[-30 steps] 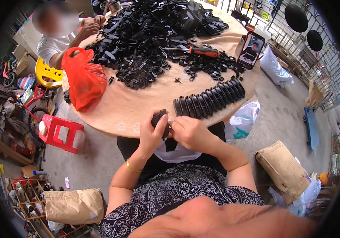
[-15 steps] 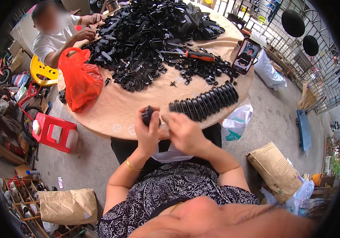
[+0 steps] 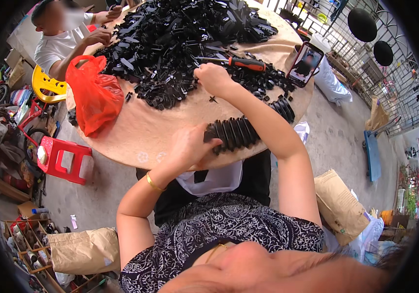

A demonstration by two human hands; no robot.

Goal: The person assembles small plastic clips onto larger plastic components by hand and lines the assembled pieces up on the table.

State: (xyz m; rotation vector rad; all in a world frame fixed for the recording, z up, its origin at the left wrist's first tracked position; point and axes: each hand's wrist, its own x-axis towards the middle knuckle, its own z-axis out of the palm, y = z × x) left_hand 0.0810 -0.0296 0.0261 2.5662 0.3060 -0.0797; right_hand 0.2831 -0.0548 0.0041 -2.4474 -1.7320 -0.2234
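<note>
Left hand (image 3: 190,146) around left end of black block row (image 3: 238,134), near right on table (image 3: 138,132); right hand (image 3: 213,80) at small black parts (image 3: 163,96), farther off; cannot tell if either grips; row seems done; far heap (image 3: 185,29) apparently left.

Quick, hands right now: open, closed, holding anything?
Left hand: touching the row of black parts; grip unclear.
Right hand: curled at the small black pieces; hold unclear.
</note>
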